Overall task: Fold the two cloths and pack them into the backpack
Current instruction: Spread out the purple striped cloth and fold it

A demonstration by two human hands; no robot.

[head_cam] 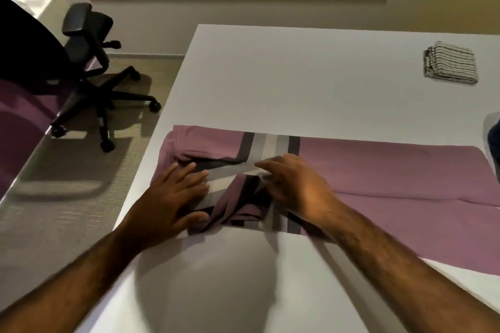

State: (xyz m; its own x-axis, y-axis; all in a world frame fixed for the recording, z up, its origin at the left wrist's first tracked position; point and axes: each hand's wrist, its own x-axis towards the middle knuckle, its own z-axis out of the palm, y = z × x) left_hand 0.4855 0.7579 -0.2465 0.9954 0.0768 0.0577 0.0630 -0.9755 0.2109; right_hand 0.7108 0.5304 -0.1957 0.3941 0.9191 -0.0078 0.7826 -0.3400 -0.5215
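Note:
A mauve cloth (378, 170) with grey, white and black stripes lies spread across the white table (297, 76), its left end bunched into folds. My left hand (173, 194) presses flat on the folded left part, fingers straight. My right hand (295, 184) rests on the striped band in the middle, fingers extended and touching the fabric. A second cloth (450, 63), white with thin black stripes, sits folded at the table's far right. A dark object (493, 140) shows at the right edge; I cannot tell what it is.
A black office chair (89, 62) on wheels stands on the floor to the left of the table. A purple and grey counter (24, 143) runs along the left side. The wall lies behind the table.

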